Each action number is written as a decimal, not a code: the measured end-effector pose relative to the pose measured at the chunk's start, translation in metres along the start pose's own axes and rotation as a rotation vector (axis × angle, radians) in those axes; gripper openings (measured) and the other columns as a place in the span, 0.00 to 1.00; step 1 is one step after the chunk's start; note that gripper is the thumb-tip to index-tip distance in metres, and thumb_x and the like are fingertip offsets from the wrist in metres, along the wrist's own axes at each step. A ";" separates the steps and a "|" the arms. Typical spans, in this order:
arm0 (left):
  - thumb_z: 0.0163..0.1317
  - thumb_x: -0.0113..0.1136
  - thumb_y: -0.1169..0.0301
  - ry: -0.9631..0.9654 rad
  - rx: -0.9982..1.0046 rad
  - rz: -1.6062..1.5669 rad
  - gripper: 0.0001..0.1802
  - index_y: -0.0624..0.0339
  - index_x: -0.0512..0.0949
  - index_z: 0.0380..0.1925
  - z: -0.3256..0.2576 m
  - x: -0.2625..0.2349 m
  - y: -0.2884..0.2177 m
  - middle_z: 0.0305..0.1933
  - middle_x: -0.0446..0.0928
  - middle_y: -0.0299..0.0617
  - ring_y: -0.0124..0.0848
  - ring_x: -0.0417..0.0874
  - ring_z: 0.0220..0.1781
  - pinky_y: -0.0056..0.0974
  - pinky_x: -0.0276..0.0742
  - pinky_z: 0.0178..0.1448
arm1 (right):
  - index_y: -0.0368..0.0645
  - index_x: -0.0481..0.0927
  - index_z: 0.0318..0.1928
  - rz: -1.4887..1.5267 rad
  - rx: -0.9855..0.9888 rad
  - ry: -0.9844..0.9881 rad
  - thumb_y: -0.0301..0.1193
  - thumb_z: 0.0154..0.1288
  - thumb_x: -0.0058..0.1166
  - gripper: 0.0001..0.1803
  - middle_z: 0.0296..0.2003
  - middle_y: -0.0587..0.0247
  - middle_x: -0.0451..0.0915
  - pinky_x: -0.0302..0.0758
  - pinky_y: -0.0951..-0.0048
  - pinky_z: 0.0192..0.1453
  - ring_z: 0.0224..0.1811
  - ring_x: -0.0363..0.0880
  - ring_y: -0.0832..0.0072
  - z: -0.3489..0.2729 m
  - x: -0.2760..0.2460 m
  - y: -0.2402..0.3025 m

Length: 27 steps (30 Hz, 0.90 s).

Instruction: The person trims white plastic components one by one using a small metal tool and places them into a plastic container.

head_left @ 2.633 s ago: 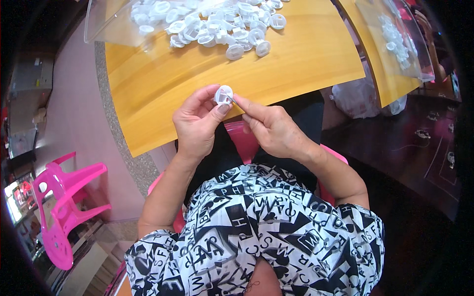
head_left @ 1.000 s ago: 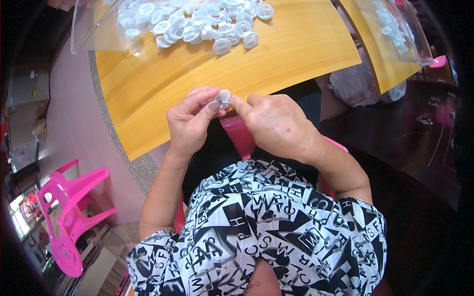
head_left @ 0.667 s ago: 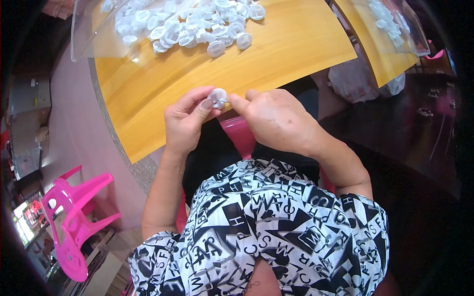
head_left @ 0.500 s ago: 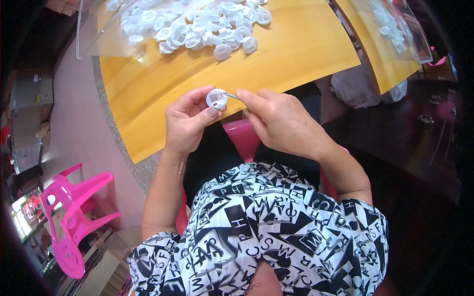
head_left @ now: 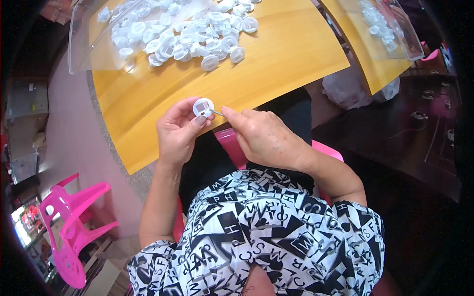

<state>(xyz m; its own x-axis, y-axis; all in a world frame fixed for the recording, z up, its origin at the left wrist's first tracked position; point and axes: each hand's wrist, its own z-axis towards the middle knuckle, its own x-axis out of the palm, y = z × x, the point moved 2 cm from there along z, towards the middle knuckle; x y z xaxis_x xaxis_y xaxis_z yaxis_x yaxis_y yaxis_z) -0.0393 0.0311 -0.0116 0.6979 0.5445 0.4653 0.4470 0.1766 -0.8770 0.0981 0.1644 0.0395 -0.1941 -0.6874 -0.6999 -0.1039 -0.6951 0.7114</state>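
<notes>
Between the thumb and fingers of my left hand (head_left: 178,129) is a round white plastic part (head_left: 203,105), its face toward me with a squarish recess and a small dark spot. My right hand (head_left: 269,134) is closed on a thin metal tool (head_left: 216,113), whose tip reaches the lower right of the part's face. The exact kind of tool cannot be made out; its grip is hidden in my fingers. Both hands are above the near edge of the yellow table (head_left: 276,64). Beyond them lies a heap of similar white plastic parts (head_left: 187,39).
A clear plastic bin (head_left: 81,54) stands at the table's far left. More white parts (head_left: 377,27) lie on a second yellow surface at right, with plastic bags (head_left: 345,91) under it. A pink chair (head_left: 74,222) is on the floor at left.
The tool's tip has gone from the upper right of the part's face to its lower right. The whole view has shifted slightly, so the table appears lower and further left.
</notes>
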 end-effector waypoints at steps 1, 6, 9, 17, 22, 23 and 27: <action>0.59 0.60 0.83 0.001 0.020 0.003 0.17 0.68 0.74 0.50 0.001 0.002 0.000 0.45 0.79 0.47 0.33 0.83 0.44 0.34 0.83 0.49 | 0.33 0.71 0.40 -0.016 0.019 0.007 0.24 0.61 0.48 0.08 0.23 0.41 0.78 0.78 0.53 0.32 0.28 0.80 0.47 -0.001 0.000 0.000; 0.59 0.60 0.83 -0.028 0.031 0.065 0.17 0.69 0.74 0.49 -0.001 0.006 0.000 0.44 0.80 0.46 0.32 0.83 0.44 0.35 0.83 0.48 | 0.30 0.71 0.52 -0.011 0.112 0.109 0.20 0.59 0.47 0.19 0.29 0.42 0.77 0.76 0.54 0.37 0.33 0.79 0.48 0.002 0.001 0.000; 0.59 0.59 0.84 -0.023 0.052 0.134 0.17 0.69 0.75 0.49 -0.002 0.006 0.000 0.44 0.80 0.46 0.32 0.83 0.44 0.35 0.83 0.49 | 0.34 0.71 0.39 -0.007 0.049 0.021 0.25 0.62 0.48 0.08 0.21 0.41 0.77 0.77 0.51 0.32 0.27 0.80 0.45 0.004 0.004 -0.003; 0.60 0.59 0.84 -0.070 0.041 0.160 0.17 0.68 0.75 0.50 -0.005 0.010 0.005 0.45 0.80 0.45 0.31 0.83 0.44 0.33 0.83 0.49 | 0.33 0.75 0.33 0.269 0.003 0.017 0.20 0.58 0.45 0.05 0.29 0.39 0.78 0.74 0.54 0.41 0.37 0.79 0.44 0.005 0.005 -0.011; 0.60 0.57 0.84 -0.068 0.036 0.234 0.15 0.71 0.75 0.48 -0.005 0.007 0.007 0.43 0.80 0.45 0.30 0.82 0.41 0.33 0.81 0.46 | 0.34 0.79 0.38 0.440 0.131 0.129 0.20 0.57 0.42 0.12 0.36 0.38 0.80 0.74 0.56 0.49 0.43 0.80 0.47 0.006 -0.003 -0.010; 0.59 0.57 0.84 -0.086 0.032 0.223 0.15 0.71 0.75 0.48 -0.007 0.005 0.007 0.42 0.80 0.45 0.30 0.82 0.40 0.33 0.81 0.46 | 0.34 0.79 0.39 0.409 0.022 0.090 0.21 0.58 0.41 0.13 0.38 0.36 0.79 0.74 0.56 0.52 0.46 0.79 0.47 0.008 0.002 -0.013; 0.59 0.58 0.84 -0.177 0.117 0.229 0.15 0.69 0.75 0.48 -0.013 0.012 -0.004 0.41 0.80 0.45 0.31 0.82 0.39 0.32 0.81 0.44 | 0.35 0.78 0.40 0.370 0.002 0.098 0.23 0.57 0.43 0.12 0.34 0.36 0.79 0.73 0.53 0.49 0.43 0.77 0.43 0.008 0.000 -0.007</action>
<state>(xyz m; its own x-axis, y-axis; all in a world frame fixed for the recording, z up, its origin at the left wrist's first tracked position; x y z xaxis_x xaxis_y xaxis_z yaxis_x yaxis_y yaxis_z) -0.0254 0.0266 -0.0007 0.6604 0.7132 0.2348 0.2144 0.1205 -0.9693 0.0913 0.1710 0.0350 -0.1242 -0.9088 -0.3982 -0.0463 -0.3956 0.9173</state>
